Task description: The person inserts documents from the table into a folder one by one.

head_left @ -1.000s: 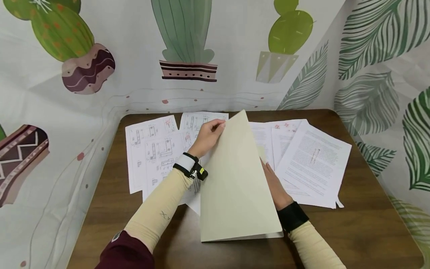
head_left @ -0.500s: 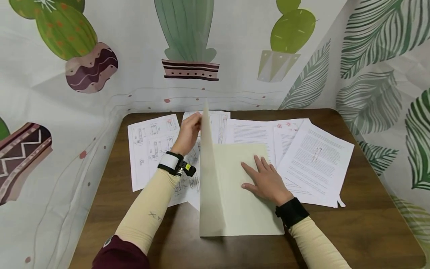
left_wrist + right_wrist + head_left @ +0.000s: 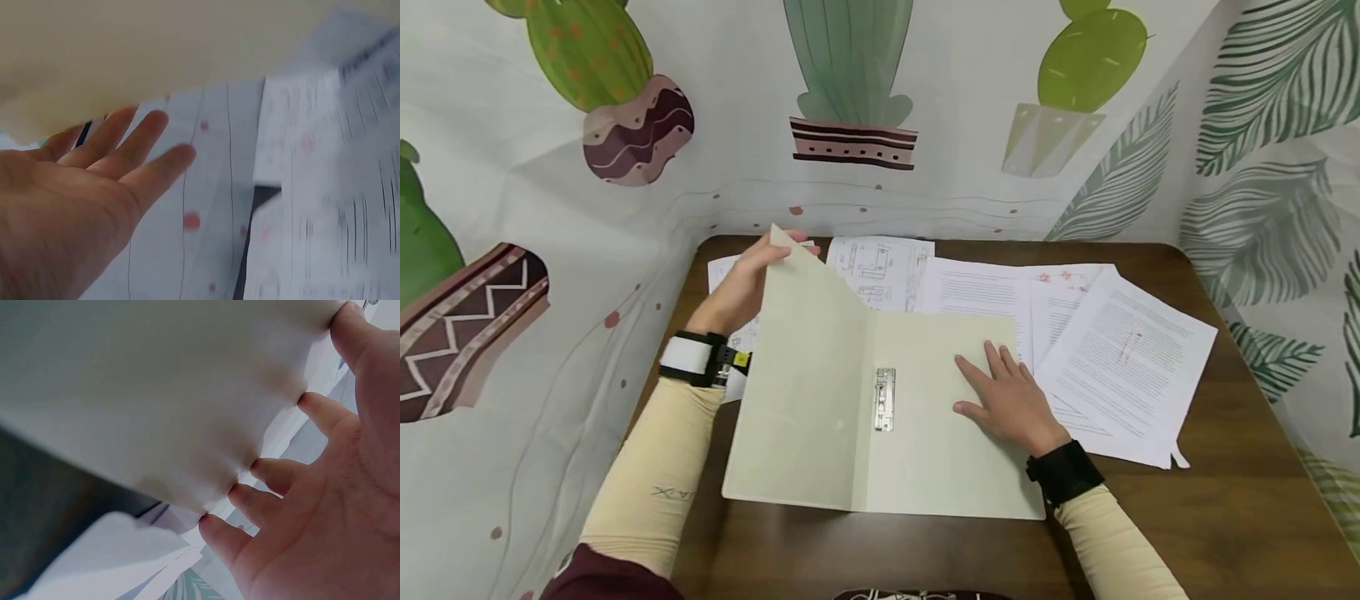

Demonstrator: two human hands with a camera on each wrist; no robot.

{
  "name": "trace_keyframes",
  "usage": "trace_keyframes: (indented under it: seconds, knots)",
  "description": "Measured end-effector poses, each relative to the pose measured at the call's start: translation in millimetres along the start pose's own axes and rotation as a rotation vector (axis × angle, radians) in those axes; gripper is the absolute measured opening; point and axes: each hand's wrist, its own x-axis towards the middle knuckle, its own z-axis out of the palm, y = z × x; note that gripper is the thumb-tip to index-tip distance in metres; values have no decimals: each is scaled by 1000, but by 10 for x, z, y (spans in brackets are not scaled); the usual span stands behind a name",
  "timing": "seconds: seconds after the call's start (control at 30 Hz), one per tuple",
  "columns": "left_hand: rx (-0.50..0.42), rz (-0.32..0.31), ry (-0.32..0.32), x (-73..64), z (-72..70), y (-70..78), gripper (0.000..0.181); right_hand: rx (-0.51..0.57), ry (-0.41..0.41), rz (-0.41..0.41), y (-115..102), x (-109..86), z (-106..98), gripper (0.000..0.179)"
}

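A pale cream file folder (image 3: pixel 940 467) stands partly opened on the table, with a metal clip (image 3: pixel 885 400) near its fold. Its left cover (image 3: pixel 805 392) is raised and tilted to the left. My left hand (image 3: pixel 741 279) is at the cover's top left corner. In the left wrist view, the left fingers (image 3: pixel 150 169) are extended under the cover, several of them plainly apart; the thumb is hidden. My right hand (image 3: pixel 1011 404) presses on the folder's right inner side with spread fingers. The right wrist view shows the right fingertips (image 3: pixel 219 534) touching the pale surface.
Sheets with technical drawings (image 3: pixel 880 271) lie behind the folder, partly covered by its cover. Printed text pages (image 3: pixel 1127 367) overlap at the right, some with red marks. The brown wooden table (image 3: pixel 1210 517) meets a patterned cloth backdrop (image 3: pixel 962 108) behind.
My left hand has swung the cover leftward, from over the right side to a leftward tilt, exposing the clip. My right hand, first partly behind the cover, now lies visible on the folder.
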Motion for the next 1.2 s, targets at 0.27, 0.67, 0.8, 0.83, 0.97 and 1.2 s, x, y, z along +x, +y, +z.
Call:
trace_keyframes:
  seconds: [0.27, 0.67, 0.8, 0.83, 0.97, 1.2]
  knots:
    - [566, 14, 166, -427, -478, 41, 75, 15, -19, 6, 27, 28, 6, 75]
    - [1597, 126, 11, -808, -488, -268, 64, 51, -28, 17, 20, 32, -24, 75]
    - [1619, 136, -123, -875, -178, -489, 54, 65, -21, 21, 21, 32, -25, 76]
    - [1600, 128, -152, -885, -76, -539, 56, 69, -22, 24, 19, 31, -25, 76]
    - [1541, 87, -245, -876, 349, -739, 62, 80, -15, 29, -4, 25, -25, 76]
    - [1428, -20, -196, -845, 1019, -1061, 61, 92, 15, 49, -75, -19, -19, 73]
